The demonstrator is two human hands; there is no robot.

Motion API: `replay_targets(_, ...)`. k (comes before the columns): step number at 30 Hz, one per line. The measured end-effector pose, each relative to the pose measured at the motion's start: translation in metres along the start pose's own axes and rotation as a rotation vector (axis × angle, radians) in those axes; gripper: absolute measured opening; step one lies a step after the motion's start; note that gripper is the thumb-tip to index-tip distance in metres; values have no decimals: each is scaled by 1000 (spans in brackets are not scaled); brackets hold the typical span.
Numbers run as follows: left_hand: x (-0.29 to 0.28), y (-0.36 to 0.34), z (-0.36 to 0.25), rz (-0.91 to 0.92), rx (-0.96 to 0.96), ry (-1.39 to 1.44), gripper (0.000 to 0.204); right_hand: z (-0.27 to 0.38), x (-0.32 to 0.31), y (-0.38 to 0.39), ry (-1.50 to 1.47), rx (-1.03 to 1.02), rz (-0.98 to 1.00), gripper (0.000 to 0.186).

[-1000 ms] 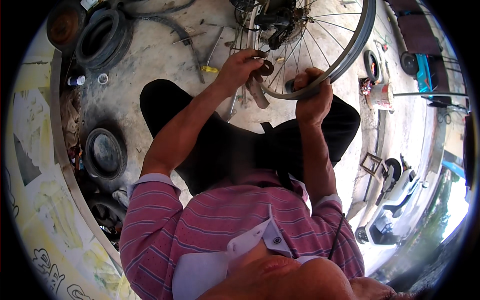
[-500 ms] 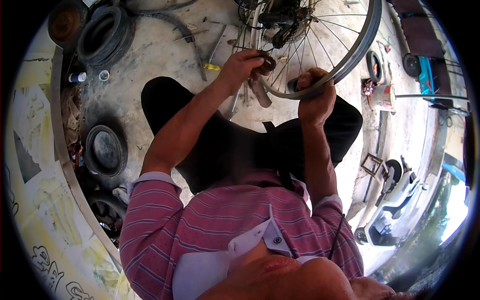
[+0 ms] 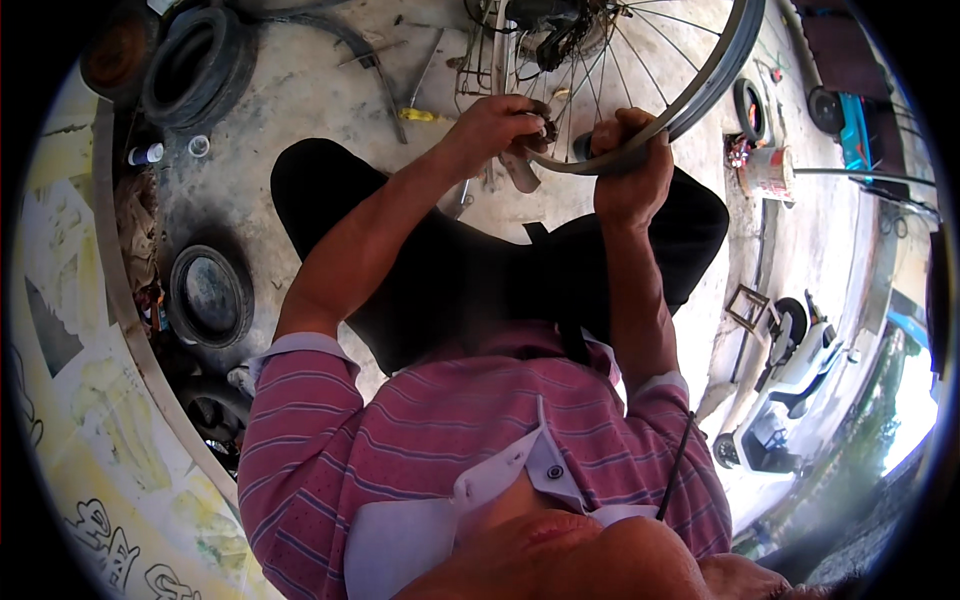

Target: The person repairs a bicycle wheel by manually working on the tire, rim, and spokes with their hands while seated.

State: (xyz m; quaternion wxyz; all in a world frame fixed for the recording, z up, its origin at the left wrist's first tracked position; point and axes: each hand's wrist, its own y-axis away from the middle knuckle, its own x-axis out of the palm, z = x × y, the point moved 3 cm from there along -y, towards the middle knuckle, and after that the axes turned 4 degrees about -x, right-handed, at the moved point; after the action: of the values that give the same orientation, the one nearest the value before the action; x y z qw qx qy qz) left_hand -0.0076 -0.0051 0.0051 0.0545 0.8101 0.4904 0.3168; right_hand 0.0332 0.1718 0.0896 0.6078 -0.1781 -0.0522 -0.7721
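A spoked bicycle wheel [image 3: 690, 120] stands in front of me, with its chain and gear parts [image 3: 560, 40] near the hub. My right hand [image 3: 632, 175] is closed round the lower edge of its grey tyre [image 3: 712, 85], fingers curled over the rim side. Just left of that, my left hand [image 3: 500, 130] is closed at the wheel's lower left. Its fingertips pinch something dark brown, partly hidden by the fingers, that I cannot make out. Below these fingers hangs a pale brownish flap [image 3: 521, 174]. A dark piece [image 3: 582, 147] shows beside my right fingers.
A yellow-handled tool [image 3: 418, 115] lies on the concrete floor beyond my left knee. Stacked tyres [image 3: 200, 70], a white cup [image 3: 199, 146] and another tyre [image 3: 211, 295] are on the left. To the right are a bucket [image 3: 770, 173], a small tyre [image 3: 748, 120] and a white scooter [image 3: 785, 420].
My left hand has shifted slightly right, and its fingers now cover more of the dark brown thing, which looked ring-shaped before. The right hand keeps its grip. The whole view has tilted a little.
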Motion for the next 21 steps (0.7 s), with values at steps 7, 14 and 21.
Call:
replay_targets(7, 7, -14, 14, 108, -50, -10, 40, -1, 0, 0, -16, 11, -9, 51)
replay_targets(14, 10, -15, 6, 129, -74, 20, 33, -2, -1, 0, 50, 37, 45, 51)
replay_targets(21, 16, -14, -1, 258, -80, -51, 36, -6, -5, -2, 16, 35, -25, 54)
